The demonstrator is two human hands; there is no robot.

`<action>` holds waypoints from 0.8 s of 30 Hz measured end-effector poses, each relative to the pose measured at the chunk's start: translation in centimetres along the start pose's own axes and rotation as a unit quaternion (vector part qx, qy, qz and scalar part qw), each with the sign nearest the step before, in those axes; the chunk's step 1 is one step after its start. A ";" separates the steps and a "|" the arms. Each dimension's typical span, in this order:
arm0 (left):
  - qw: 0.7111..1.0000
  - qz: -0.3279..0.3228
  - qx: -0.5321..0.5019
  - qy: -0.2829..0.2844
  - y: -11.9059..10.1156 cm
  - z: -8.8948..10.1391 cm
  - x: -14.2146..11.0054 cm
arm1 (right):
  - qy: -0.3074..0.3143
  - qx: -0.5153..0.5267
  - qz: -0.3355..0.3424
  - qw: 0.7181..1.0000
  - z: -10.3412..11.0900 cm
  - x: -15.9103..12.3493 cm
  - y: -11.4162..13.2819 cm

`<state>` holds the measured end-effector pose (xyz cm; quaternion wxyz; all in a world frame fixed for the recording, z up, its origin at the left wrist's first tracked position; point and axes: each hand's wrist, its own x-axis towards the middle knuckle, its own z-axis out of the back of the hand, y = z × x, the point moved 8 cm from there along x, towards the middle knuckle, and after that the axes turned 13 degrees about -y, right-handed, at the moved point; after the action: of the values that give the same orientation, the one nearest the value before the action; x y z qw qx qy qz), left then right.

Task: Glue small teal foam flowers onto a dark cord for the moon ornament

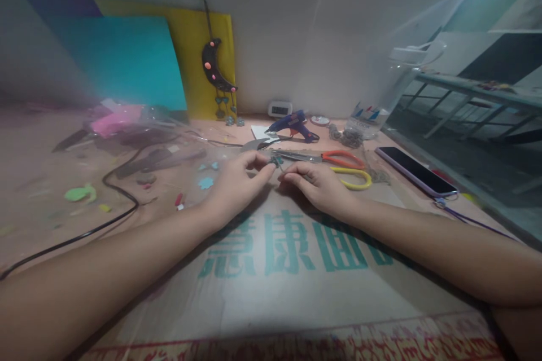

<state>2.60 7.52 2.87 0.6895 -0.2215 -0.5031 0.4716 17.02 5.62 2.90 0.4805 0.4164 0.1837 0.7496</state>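
Near the middle of the head view, my left hand (pixel 243 176) pinches a small dark teal piece (pixel 275 161) between thumb and fingertips. My right hand (pixel 315 183) is closed just to its right, thumb against the fingers, on a thin strand (pixel 281 168) that seems to lead to that piece. The piece is too small and blurred to name. Just behind my hands lie scissors blades (pixel 298 155) with an orange handle loop (pixel 344 158) and a yellow one (pixel 354 179); my right hand partly covers them. Light blue flower-shaped cutouts (pixel 206 183) lie left of my left hand.
Printed cardboard (pixel 271 304) lies under my arms. At the back are a blue glue gun (pixel 292 125), a small digital clock (pixel 280 109) and grey twine (pixel 347 136). A phone (pixel 417 171) lies right. A moon ornament (pixel 214 67) hangs before coloured sheets. A black cable (pixel 122 185) curves left.
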 end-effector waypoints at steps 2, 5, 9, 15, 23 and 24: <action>1.000 -0.003 -0.004 0.002 0.0 0.0 0.0 | 0.012 0.002 -0.006 1.000 -0.3 -0.1 -0.4; 1.000 0.001 -0.006 0.004 0.0 0.0 0.0 | 0.025 0.013 -0.015 0.999 -0.7 -0.2 -0.8; 1.000 0.004 -0.006 0.007 -0.1 -0.1 0.0 | 0.022 0.018 -0.014 0.999 -0.7 -0.2 -1.0; 1.000 0.005 -0.008 0.012 -0.2 -0.2 0.0 | 0.022 -0.017 0.000 1.000 -0.5 0.0 -0.7; 1.000 -0.005 -0.017 0.012 -0.3 -0.1 -0.1 | 0.006 -0.010 0.024 1.000 -0.2 0.1 -0.3; 1.000 -0.005 -0.017 0.012 -0.3 -0.1 -0.1 | -0.010 0.002 0.020 1.000 0.1 0.2 -0.4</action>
<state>2.82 7.32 3.02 0.6943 -0.2365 -0.5036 0.4566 17.28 5.94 2.79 0.4662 0.4287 0.1716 0.7546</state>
